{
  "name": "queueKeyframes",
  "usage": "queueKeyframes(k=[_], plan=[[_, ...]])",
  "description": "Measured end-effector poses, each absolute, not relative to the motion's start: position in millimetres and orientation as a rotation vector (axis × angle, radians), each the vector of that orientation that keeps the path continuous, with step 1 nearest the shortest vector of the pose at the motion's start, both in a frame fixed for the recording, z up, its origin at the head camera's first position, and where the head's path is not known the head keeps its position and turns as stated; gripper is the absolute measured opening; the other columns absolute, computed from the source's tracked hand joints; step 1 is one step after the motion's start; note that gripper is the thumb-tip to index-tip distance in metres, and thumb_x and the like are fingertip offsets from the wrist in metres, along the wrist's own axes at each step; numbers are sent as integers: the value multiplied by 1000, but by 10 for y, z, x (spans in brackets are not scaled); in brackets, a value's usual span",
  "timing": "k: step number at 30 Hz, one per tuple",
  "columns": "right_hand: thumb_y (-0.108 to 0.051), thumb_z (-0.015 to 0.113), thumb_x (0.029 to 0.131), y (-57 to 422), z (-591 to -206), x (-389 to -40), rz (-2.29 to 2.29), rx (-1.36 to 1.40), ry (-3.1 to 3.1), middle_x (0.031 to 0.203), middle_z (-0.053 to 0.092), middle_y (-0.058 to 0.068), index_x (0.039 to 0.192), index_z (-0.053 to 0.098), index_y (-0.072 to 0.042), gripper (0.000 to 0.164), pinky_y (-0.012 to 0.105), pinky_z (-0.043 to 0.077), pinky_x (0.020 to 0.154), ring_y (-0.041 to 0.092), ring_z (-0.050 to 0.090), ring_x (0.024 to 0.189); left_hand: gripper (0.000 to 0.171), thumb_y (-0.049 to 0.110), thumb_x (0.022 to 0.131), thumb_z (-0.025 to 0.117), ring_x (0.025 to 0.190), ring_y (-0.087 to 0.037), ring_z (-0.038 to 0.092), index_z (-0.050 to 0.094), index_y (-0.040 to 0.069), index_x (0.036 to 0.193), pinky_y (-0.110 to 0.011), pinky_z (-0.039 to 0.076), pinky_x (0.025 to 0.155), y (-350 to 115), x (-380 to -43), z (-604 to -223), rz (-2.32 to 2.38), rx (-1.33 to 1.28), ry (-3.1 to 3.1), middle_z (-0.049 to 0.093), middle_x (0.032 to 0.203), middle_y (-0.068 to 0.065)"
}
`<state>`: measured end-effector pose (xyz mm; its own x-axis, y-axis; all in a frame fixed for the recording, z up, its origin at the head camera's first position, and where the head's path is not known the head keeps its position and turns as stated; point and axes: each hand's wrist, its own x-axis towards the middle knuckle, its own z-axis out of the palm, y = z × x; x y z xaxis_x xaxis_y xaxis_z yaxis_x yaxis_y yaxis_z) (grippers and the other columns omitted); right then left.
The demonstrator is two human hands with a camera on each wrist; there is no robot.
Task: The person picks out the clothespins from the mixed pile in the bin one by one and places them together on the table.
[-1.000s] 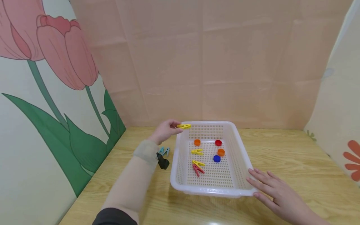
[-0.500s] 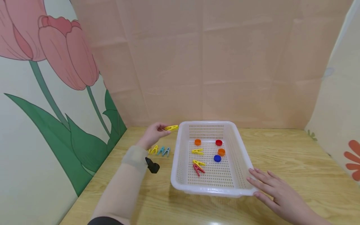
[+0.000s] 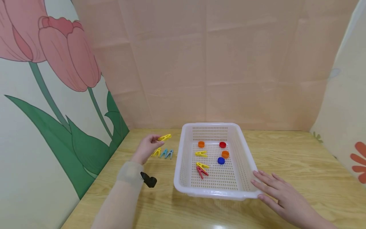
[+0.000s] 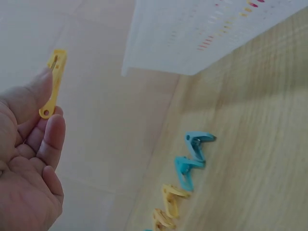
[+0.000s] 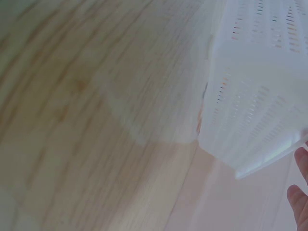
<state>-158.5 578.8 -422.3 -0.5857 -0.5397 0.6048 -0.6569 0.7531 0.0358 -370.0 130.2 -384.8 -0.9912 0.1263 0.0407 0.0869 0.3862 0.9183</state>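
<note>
My left hand (image 3: 146, 148) pinches a yellow clothespin (image 4: 55, 84) between thumb and fingers, held above the table left of the white basket (image 3: 211, 193). Below it a row of clothespins stands on the wood, among them a yellow clothespin (image 3: 157, 152), a teal clothespin (image 3: 163, 153) and a grey-blue clothespin (image 4: 195, 146). At the basket's near right corner, my right hand (image 3: 281, 197) rests its outstretched fingers on the rim. Inside the basket lie a yellow clothespin (image 3: 201, 154), another yellow clothespin (image 3: 202, 165) and a red clothespin (image 3: 201, 172).
Several bottle caps also lie in the basket: an orange cap (image 3: 201, 144), a red cap (image 3: 222, 145), a second orange cap (image 3: 225, 154) and a blue cap (image 3: 221, 161). A wall (image 3: 217, 63) covered with creased sheeting stands behind the wooden table (image 3: 291, 152).
My left hand has moved left and down from the basket's far left corner, still holding the yellow clothespin. The row of clothespins has come into view. My right hand stays on the rim.
</note>
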Motion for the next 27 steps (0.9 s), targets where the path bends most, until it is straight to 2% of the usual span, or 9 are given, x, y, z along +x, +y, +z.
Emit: queueKeyframes(k=[5, 12, 18, 24, 27], plan=[[-45, 48, 99, 5789, -4228, -1596, 249, 896, -2345, 143, 49, 8, 132, 60, -14, 47, 25, 10, 115, 8, 30, 139, 36, 24, 89, 71, 100, -26, 57, 60, 13, 122, -45, 47, 90, 1254, -3636, -4040, 1759, 93, 2589, 59, 114, -8], [-46, 45, 100, 5788, -4229, -1607, 259, 899, -2339, 143, 49, 8, 131, 60, -14, 48, 25, 9, 115, 9, 30, 139, 40, 22, 88, 72, 100, -25, 55, 61, 6, 122, -40, 46, 86, 1316, -3567, -4286, 1668, -25, 2704, 59, 114, -10], [-47, 44, 100, 5786, -4223, -1608, 258, 895, -2338, 142, 50, 8, 131, 61, -14, 49, 25, 9, 115, 9, 30, 140, 42, 24, 86, 73, 101, -29, 57, 61, 0, 117, -44, 46, 87, 1381, -3539, -4420, 1447, -99, 2856, 61, 112, -15], [-46, 45, 99, 5781, -4211, -1602, 264, 895, -2339, 142, 50, 8, 130, 61, -14, 48, 25, 9, 115, 9, 29, 140, 42, 28, 85, 73, 103, -30, 56, 60, 1, 115, -46, 42, 90, 1458, -3481, -4509, 1298, -198, 2894, 61, 112, -14], [-47, 45, 99, 5780, -4214, -1604, 264, 898, -2334, 142, 50, 8, 130, 62, -14, 48, 25, 9, 115, 9, 29, 140, 41, 31, 85, 73, 103, -29, 55, 61, 4, 113, -48, 37, 91, 1512, -3431, -4539, 1312, -271, 2871, 61, 111, -11]])
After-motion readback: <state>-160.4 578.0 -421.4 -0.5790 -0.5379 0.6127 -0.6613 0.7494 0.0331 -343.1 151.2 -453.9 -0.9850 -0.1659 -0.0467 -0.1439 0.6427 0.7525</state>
